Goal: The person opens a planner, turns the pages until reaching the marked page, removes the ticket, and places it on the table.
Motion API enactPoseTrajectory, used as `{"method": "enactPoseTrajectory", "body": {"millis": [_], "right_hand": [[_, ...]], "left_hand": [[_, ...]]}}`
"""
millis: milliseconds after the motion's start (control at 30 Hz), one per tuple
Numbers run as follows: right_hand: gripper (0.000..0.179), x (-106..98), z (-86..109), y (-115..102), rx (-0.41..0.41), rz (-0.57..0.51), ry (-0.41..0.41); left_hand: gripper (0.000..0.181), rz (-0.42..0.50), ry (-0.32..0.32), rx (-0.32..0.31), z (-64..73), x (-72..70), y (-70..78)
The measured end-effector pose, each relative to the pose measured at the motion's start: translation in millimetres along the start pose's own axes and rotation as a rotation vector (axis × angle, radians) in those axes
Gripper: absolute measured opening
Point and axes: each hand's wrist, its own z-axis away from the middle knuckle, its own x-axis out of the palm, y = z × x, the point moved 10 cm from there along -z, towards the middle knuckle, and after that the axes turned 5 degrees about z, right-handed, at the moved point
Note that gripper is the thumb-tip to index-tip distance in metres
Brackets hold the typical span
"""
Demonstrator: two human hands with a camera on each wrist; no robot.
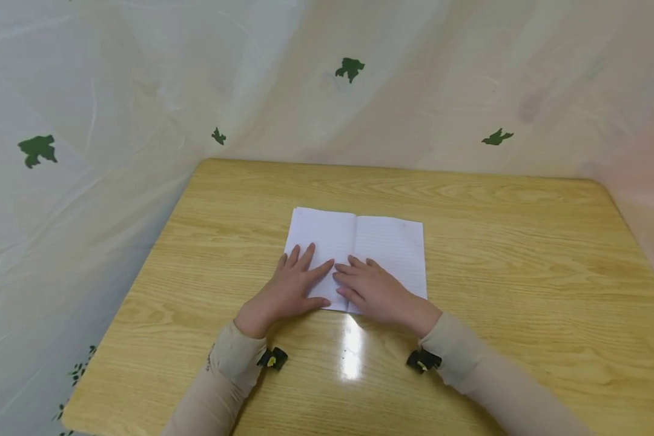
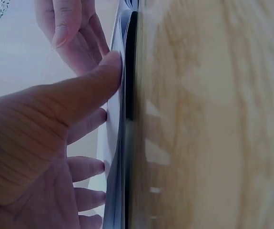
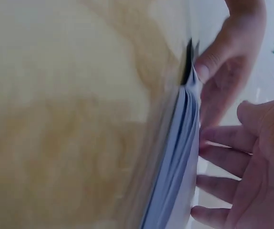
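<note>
An opened notebook (image 1: 389, 242) with lined white pages lies flat on the wooden table. Spread across its left page, my left hand (image 1: 291, 287) rests with straight fingers, the thumb near the lower edge. My right hand (image 1: 378, 290) lies over the lower part of the right page, its fingertips reaching the centre fold beside the left index finger. In the left wrist view, the left thumb (image 2: 86, 88) touches the page by the notebook's edge. The right wrist view shows the stacked pages (image 3: 175, 157) edge-on, with the right fingertips touching the top sheet.
The wooden table (image 1: 523, 260) extends around the notebook, with a bright reflection near its front. Behind and to the left hangs a pale curtain (image 1: 283, 79) with green bird shapes. Each sleeve cuff has a small black device (image 1: 272, 358) on it.
</note>
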Motion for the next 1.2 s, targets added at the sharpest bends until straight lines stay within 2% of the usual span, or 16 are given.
{"method": "enactPoseTrajectory", "body": {"millis": [133, 233, 300, 400, 500, 600, 733, 1067, 1200], "right_hand": [[0.047, -16.6, -2.7, 23.6, 0.065, 0.007, 0.09], [0.052, -30.4, -3.1, 55.5, 0.187, 0.058, 0.135], [0.06, -35.6, -1.9, 81.4, 0.295, 0.074, 0.111], [0.072, -38.0, 3.7, 118.8, 0.451, 0.073, 0.033], [0.082, -37.7, 10.3, 145.9, 0.547, 0.045, -0.023], [0.085, -38.7, 14.1, 158.7, 0.568, 0.032, -0.038], [0.084, -40.4, 15.0, 161.9, 0.548, 0.057, -0.032], [0.079, -55.1, 18.7, 151.3, 0.533, 0.194, 0.099], [0.07, -60.4, 22.0, 148.6, 0.538, 0.199, 0.158]], "left_hand": [[0.075, 0.009, -0.004, 0.003, 0.1, 0.6, -0.6], [0.075, 0.02, -0.012, 0.003, 0.0, 0.7, -0.6], [0.076, 0.024, -0.017, 0.005, 0.3, 0.7, -0.3], [0.076, 0.022, -0.032, 0.002, 0.4, 1.8, -0.2], [0.077, 0.022, -0.038, 0.0, 0.7, 2.4, -0.1], [0.077, 0.025, -0.038, -0.003, 1.1, 2.4, -0.5], [0.077, 0.024, -0.032, -0.008, 1.8, 1.4, -1.1], [0.077, 0.02, -0.024, -0.006, 2.4, -0.8, -1.8], [0.077, 0.025, -0.023, -0.004, 2.0, -0.7, -2.5]]}}
